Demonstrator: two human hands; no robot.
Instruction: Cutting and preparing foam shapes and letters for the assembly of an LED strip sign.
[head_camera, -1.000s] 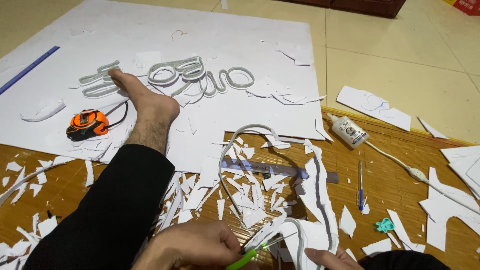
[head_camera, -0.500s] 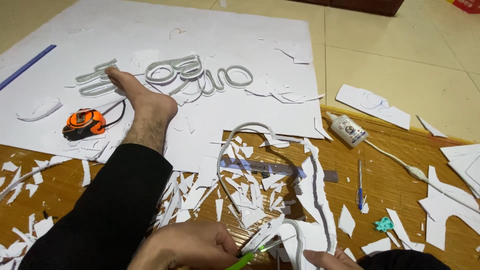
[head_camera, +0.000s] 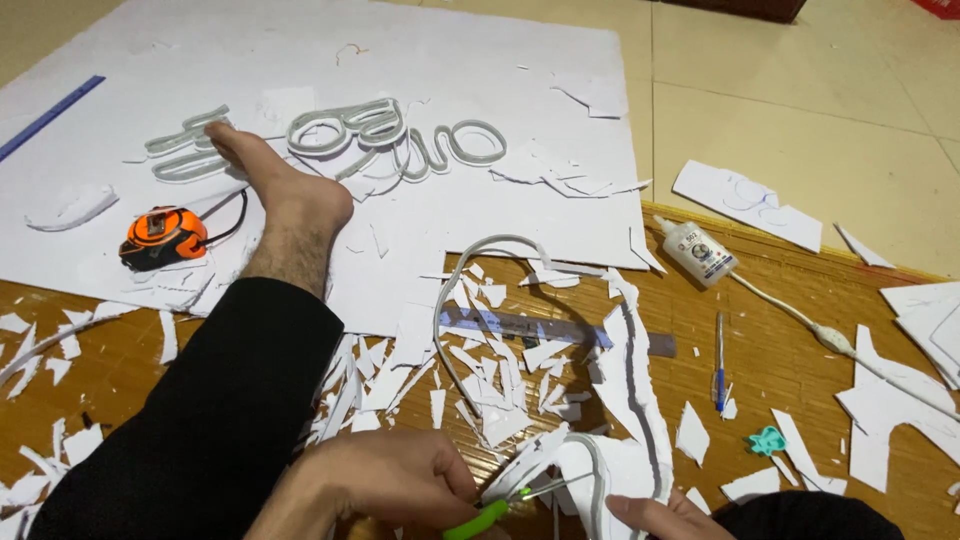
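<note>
White scraps littered the wooden floor (head_camera: 800, 330) where we sat, a large white board (head_camera: 330, 60) filling the upper left of the frame. At the bottom centre, our left hand (head_camera: 385, 480) was curled tight around green-handled scissors (head_camera: 500, 508), blades meeting a white foam strip (head_camera: 625, 440). Our right hand (head_camera: 665, 518), at the bottom edge, pinched that strip from below, fingertips just right of the blades. An orange tape measure (head_camera: 165, 235) lay at left.

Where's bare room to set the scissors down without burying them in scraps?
Bare tile floor beyond the white board, above the glue bottle. The board's far strip past the cut letters is also free. Crowded: the scrap pile around the ruler, near both hands.
</note>
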